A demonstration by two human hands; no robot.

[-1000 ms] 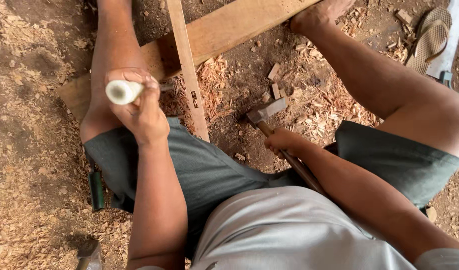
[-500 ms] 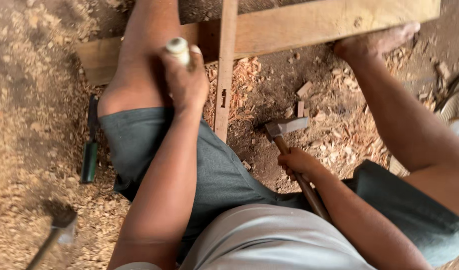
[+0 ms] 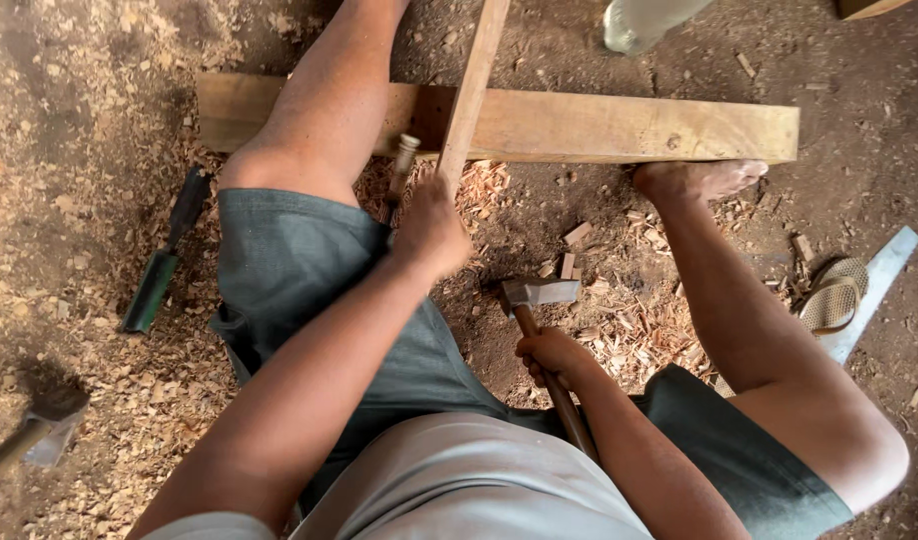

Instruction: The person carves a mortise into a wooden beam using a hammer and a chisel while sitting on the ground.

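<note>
The left hand has been lowered from knee height to the slat, its grip closed on a chisel beside the plank. The hammer is clenched in the right hand. A glancing blow could strike the thigh or fingers, judged from the closeness. Open floor lies beyond the plank's far edge.

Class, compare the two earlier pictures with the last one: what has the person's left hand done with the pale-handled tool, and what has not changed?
The left hand has carried the pale-handled chisel from up over the knee down to the narrow strip crossing the thick plank, and still grips it. The right hand keeps hold of the hammer, head resting low on the ground. The green-handled tool lies untouched in the shavings.
</note>
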